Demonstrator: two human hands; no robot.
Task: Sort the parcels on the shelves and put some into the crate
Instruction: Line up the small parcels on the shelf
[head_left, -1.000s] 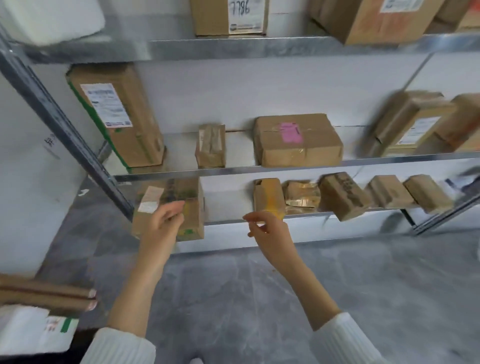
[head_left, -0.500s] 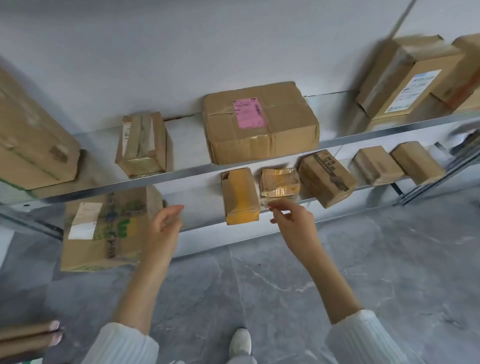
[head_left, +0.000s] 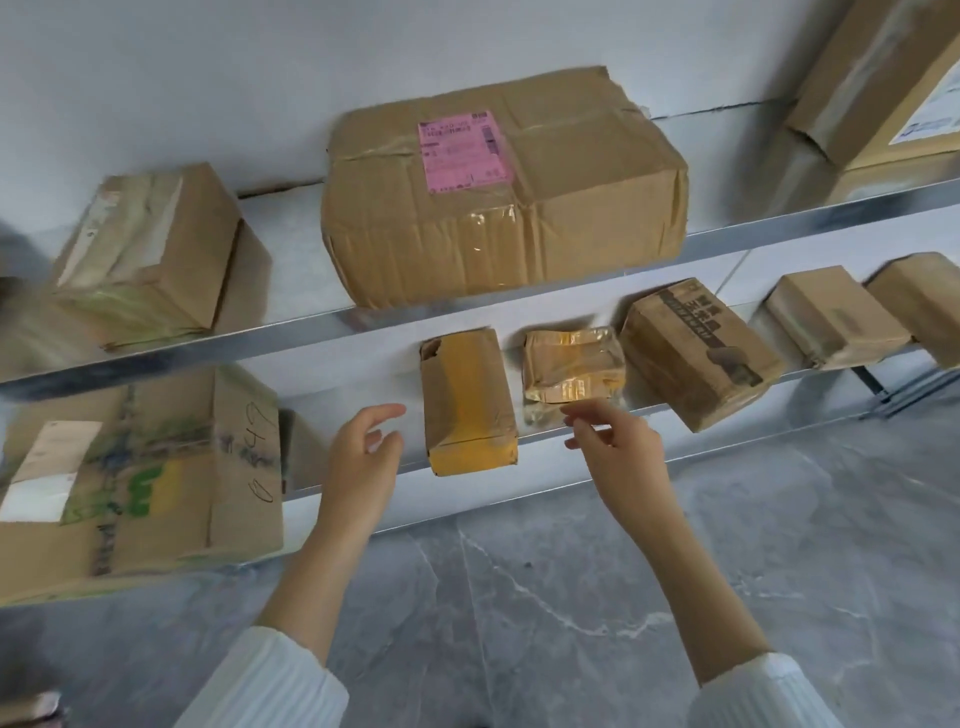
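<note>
One pink-labelled parcel (head_left: 504, 192); "047" box (head_left: 140, 483).

The yellow parcel (head_left: 467, 400) stands on the lower shelf (head_left: 363, 499), its front end jutting over the edge. Just right of it lies a small tape-wrapped parcel (head_left: 571, 366), then a printed box (head_left: 696, 353) turned askew, then two plain boxes (head_left: 836, 317). Well left of it sits a box marked 049 (head_left: 140, 478). On the shelf above rests a big crumpled box with a pink label (head_left: 504, 192), and left of that a small taped box (head_left: 150, 254).
</note>
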